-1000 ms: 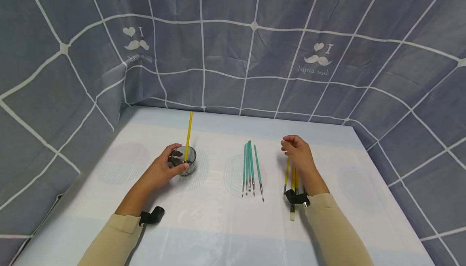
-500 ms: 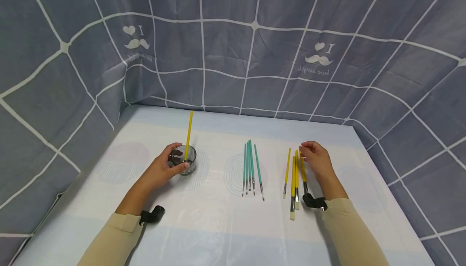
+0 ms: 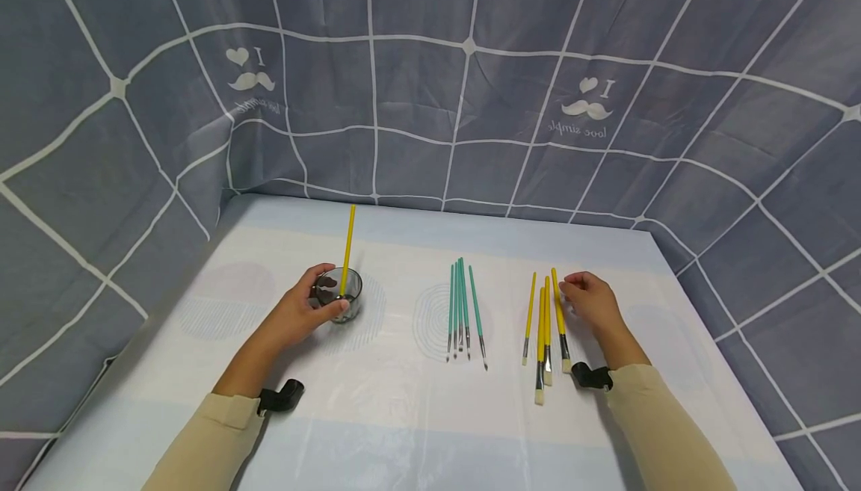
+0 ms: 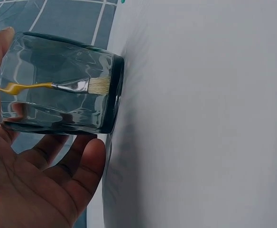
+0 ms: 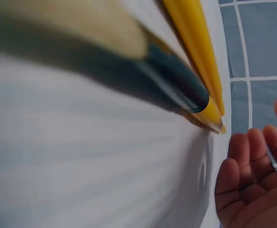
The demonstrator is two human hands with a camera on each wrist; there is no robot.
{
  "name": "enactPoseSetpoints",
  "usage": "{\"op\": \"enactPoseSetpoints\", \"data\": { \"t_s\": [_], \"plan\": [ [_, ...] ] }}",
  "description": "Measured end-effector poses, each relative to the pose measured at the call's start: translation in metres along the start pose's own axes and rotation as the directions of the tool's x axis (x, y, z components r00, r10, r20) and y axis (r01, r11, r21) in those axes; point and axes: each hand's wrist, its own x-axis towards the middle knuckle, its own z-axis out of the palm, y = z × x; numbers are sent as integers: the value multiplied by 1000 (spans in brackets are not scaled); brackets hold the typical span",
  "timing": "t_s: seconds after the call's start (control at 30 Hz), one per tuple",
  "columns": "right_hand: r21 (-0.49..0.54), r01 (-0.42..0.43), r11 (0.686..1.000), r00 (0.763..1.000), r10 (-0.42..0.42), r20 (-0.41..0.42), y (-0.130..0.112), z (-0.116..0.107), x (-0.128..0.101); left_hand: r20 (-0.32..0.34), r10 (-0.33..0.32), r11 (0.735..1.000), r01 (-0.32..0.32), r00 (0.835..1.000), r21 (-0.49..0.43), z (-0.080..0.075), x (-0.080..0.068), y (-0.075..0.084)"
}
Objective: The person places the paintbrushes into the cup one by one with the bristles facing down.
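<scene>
The small clear glass cup [image 3: 339,295], left of centre in the head view, is gripped by the left hand [image 3: 300,312], apparently to steady it while one yellow-handled flat paintbrush [image 3: 347,250] leans inside, bristles down. The right hand [image 3: 592,306] rests with loose, empty fingers just beside four yellow-handled paintbrushes [image 3: 545,326] lying on the pale bench [image 3: 403,401]. Between both hands lies a bunch of thin teal-handled brushes [image 3: 463,310], blocking nothing.

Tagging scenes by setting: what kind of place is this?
Probably a staged tabletop recording booth, not a real studio: a grey grid-print cloth walls in a covered table, where sorted teal brushes and yellow brushes lie beside a glass cup.
</scene>
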Motion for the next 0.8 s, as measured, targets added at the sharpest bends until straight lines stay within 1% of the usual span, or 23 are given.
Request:
{"op": "enactPoseSetpoints", "data": {
  "t_s": [0.13, 0.23, 0.5, 0.7, 0.8],
  "plan": [
    [-73, -28, 997, 999, 31, 44, 2, 0, 1, 1, 3, 1000, -3, 1000, 4, 0, -1, 0],
    [-101, -33, 994, 997, 40, 64, 2, 0, 1, 3, 6, 1000, -6, 1000, 8, 0, -1, 0],
    [-156, -67, 986, 994, 79, 75, -1, 0, 5, 4, 10, 1000, -10, 1000, 0, 0, -1, 0],
    [-249, -21, 968, 993, 49, 104, -1, 0, 5, 6, 6, 1000, -6, 1000, 0, 1, 0, 0],
    [-284, -14, 959, 992, 48, 115, -1, 1, 5, 4, 3, 1000, -3, 1000, 2, 1, 0, -1]
  ]
}}
